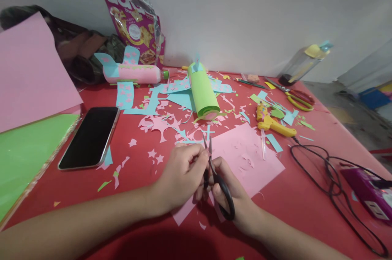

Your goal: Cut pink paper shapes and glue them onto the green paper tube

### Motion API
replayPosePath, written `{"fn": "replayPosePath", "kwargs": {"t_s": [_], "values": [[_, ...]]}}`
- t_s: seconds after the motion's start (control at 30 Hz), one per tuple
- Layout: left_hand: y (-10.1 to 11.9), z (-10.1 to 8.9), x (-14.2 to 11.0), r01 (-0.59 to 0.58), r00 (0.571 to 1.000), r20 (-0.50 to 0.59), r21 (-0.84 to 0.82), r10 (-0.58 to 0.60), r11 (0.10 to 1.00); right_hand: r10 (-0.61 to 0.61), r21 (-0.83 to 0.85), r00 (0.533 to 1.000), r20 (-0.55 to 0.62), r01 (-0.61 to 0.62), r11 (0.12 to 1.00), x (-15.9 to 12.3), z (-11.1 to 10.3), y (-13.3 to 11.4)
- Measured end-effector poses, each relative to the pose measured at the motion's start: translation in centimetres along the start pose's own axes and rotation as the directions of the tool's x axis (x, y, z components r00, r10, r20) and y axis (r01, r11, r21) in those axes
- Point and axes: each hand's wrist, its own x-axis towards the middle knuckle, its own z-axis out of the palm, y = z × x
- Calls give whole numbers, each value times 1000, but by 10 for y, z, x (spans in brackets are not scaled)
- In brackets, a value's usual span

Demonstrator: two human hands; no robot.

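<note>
My right hand [228,186] grips black-handled scissors [226,198], their blades slightly parted and pointing away from me. Close against the blades, my left hand [183,172] is closed in a pinch on a tiny piece of pink paper, mostly hidden by the fingers. Under and beyond my hands lies a pink paper sheet [251,162]. Small pink paper stars [159,158] rest on the table left of my hands. Farther off stands a green paper tube with blue wings [203,90], and a pink paper-covered bottle with blue fins [137,74] lies to its left.
Paper scraps litter the red table [128,219]. A phone [90,137] and pink and green sheets [33,76] are at left. On the right are a yellow glue gun [275,125] with its cord, a purple power strip [369,194], larger scissors [298,98] and a clear bottle [303,64].
</note>
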Motion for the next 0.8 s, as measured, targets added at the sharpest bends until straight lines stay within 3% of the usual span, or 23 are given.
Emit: {"fn": "replayPosePath", "kwargs": {"t_s": [0.8], "values": [[-3,1,4,-70,994,-80,82,76,994,30,-3,996,-84,-31,1000,-4,1,10]]}}
